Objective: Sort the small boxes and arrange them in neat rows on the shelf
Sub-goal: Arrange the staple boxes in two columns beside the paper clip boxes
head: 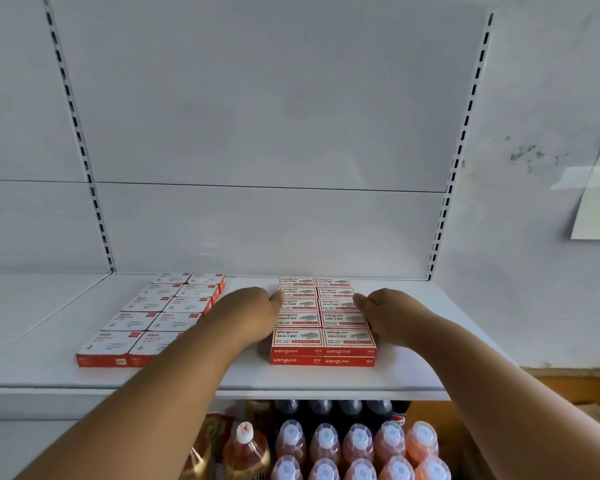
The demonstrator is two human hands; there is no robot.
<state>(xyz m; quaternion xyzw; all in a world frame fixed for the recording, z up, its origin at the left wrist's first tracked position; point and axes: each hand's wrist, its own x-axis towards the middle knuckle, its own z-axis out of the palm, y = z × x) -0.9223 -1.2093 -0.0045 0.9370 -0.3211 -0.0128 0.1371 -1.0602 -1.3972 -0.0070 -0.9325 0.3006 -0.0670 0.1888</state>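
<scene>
You are facing a smooth, white, flat metal shelf (395,375) backed by matte white panels and slotted uprights. On it, toward one o'clock from the shelf's front middle, a tidy block of small red-and-white cardboard staple boxes (324,320) is sitting two across, five deep and two layers high, their red printed ends facing you. Well apart, at ten o'clock, a second block of flatter white-topped, red-edged cardboard boxes (160,317) is lying in two columns, one layer as far as can be seen.

You are reaching both bare forearms forward over the shelf edge. Your left hand (257,315) is pressing flat against the nine o'clock side of the staple block, and its fingers (278,297) are extended straight along the boxes, gripping nothing. Your right hand (383,315) is mirroring it on the three o'clock side, fingers likewise straight and touching the cardboard, so the block is lying between your palms.

Beneath the shelf, at six o'clock, clear plastic bottles of orange drink with translucent caps (357,448) are standing in rows.
</scene>
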